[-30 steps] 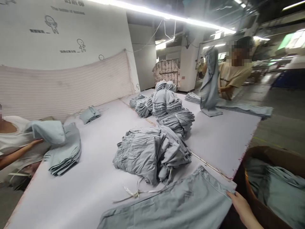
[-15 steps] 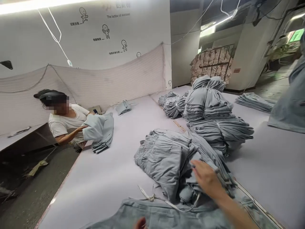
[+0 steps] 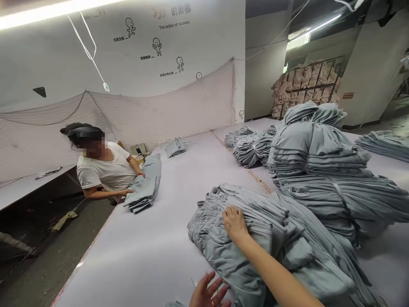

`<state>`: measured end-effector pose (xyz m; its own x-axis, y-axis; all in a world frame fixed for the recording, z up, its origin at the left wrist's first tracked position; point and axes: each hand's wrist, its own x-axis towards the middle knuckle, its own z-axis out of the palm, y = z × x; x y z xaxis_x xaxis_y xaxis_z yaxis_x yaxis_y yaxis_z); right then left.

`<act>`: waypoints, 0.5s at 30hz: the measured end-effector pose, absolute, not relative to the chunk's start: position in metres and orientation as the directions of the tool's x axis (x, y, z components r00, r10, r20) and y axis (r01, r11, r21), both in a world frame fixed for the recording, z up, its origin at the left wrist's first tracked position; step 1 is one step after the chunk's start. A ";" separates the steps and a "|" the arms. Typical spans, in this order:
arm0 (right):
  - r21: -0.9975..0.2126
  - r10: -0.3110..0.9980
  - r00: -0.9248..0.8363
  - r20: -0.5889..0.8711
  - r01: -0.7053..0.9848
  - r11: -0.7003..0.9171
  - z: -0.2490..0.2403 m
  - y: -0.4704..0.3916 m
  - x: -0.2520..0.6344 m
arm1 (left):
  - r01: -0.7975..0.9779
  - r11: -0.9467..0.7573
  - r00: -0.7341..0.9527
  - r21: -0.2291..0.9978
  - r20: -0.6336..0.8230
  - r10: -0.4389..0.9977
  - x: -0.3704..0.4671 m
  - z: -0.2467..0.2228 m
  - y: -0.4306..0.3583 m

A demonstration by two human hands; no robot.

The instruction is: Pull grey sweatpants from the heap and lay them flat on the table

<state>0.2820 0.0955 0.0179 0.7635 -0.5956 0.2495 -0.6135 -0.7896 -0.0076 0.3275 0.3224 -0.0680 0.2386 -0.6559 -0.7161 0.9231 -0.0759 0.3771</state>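
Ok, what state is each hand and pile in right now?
Right hand: open, flat on the near pile.
Left hand: open, fingers spread, at the near pile's front edge.
Near pile: grey garments, loosely stacked, slumped.
Tall pile: folded, stacked high.
Bundle: tied with a strap.
Far-left stack: folded, under a co-worker's hands.
Table: covered in pale cloth.

Head camera looks forward and down, close over the table (image 3: 153,251).

The right grip (image 3: 234,221) lies flat, palm down, arm outstretched; the left grip (image 3: 209,294) is spread open, low.
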 end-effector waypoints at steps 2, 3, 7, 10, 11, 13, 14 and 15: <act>0.035 -0.585 0.764 0.272 -0.615 -0.787 0.010 0.098 0.277 | 0.926 -0.063 0.234 0.372 -0.698 -0.676 0.334 -0.050 0.305; 0.058 -0.572 0.766 0.294 -0.612 -0.789 0.008 0.098 0.274 | 0.923 -0.047 0.246 0.383 -0.679 -0.692 0.337 -0.044 0.297; 0.122 -0.455 0.785 0.421 -0.546 -0.829 0.006 0.105 0.266 | 0.917 -0.034 0.261 0.397 -0.663 -0.702 0.347 -0.030 0.273; 0.110 -0.311 0.818 0.485 -0.410 -0.905 -0.006 0.133 0.260 | 0.923 -0.038 0.247 0.384 -0.664 -0.706 0.358 -0.028 0.267; 0.108 -0.241 0.834 0.496 -0.335 -0.936 -0.016 0.150 0.258 | 0.925 -0.028 0.241 0.380 -0.641 -0.729 0.361 -0.029 0.267; 0.114 -0.073 0.860 0.505 -0.150 -0.982 -0.046 0.189 0.250 | 0.930 0.010 0.230 0.367 -0.560 -0.796 0.369 -0.033 0.272; 0.110 -0.007 0.871 0.491 -0.070 -0.992 -0.062 0.210 0.246 | 0.935 0.029 0.222 0.354 -0.519 -0.826 0.371 -0.036 0.276; 0.091 0.045 0.884 0.465 0.003 -0.996 -0.078 0.229 0.243 | 0.941 0.042 0.213 0.336 -0.490 -0.845 0.374 -0.041 0.280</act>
